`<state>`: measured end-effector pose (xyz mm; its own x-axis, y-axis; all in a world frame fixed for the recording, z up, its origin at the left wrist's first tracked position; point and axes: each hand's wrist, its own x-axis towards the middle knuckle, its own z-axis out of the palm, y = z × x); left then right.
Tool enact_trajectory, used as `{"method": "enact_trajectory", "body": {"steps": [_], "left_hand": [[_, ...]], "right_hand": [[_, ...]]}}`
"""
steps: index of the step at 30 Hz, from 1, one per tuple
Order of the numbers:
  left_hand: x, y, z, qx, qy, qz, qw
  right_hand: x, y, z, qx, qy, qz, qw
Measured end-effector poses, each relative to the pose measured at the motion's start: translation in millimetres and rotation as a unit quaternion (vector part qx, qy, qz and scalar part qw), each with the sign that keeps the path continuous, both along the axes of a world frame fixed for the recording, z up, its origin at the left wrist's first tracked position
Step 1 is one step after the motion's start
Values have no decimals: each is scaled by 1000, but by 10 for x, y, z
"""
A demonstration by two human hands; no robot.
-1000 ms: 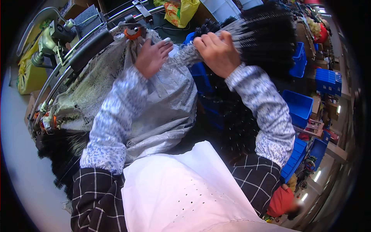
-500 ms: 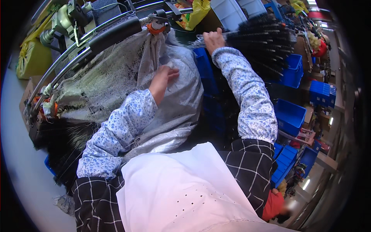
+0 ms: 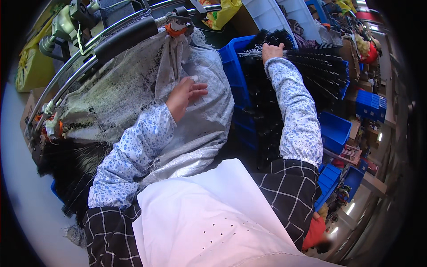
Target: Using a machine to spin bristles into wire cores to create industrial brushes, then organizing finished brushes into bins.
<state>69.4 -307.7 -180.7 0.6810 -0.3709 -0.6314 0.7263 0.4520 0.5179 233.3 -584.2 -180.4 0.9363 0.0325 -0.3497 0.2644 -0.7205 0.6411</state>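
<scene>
Right hand (image 3: 272, 52) clamps one brush bundle (image 3: 308, 61); left hand (image 3: 183, 96), unclenched, over one sack (image 3: 208, 115).

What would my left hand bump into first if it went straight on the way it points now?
Your left hand would probably meet the grey sack first, since it spreads beneath and beyond the fingers; past its edge is a blue crate. Depth is hard to judge here.

brush bundle (image 3: 316, 64): middle hidden by right hand (image 3: 272, 52) | upper yellow bag (image 3: 226, 16): cut off | person in red (image 3: 314, 233): head blurred
</scene>
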Motion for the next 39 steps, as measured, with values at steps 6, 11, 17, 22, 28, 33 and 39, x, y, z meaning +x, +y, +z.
{"method": "enact_trajectory", "body": {"steps": [6, 11, 17, 22, 28, 33, 39], "left_hand": [[162, -207, 37, 20, -64, -54, 996], [574, -817, -230, 139, -312, -142, 929], [1080, -1447, -774, 201, -337, -181, 902], [1075, -1541, -669, 238, -340, -351, 840], [719, -1752, -737, 341, -524, -379, 682], [381, -1995, -1154, 394, -631, -288, 604], [448, -1831, -1477, 355, -682, -135, 625]], "right_hand": [[114, 479, -59, -161, 107, -7, 981], [24, 598, -107, -176, 67, 124, 974], [102, 508, -186, -128, 88, 83, 984], [240, 385, -82, -116, 161, 29, 980], [186, 770, -78, -232, 240, 50, 941], [-167, 765, -713, -303, 135, 155, 931], [-184, 598, -902, -255, 54, 206, 943]]}}
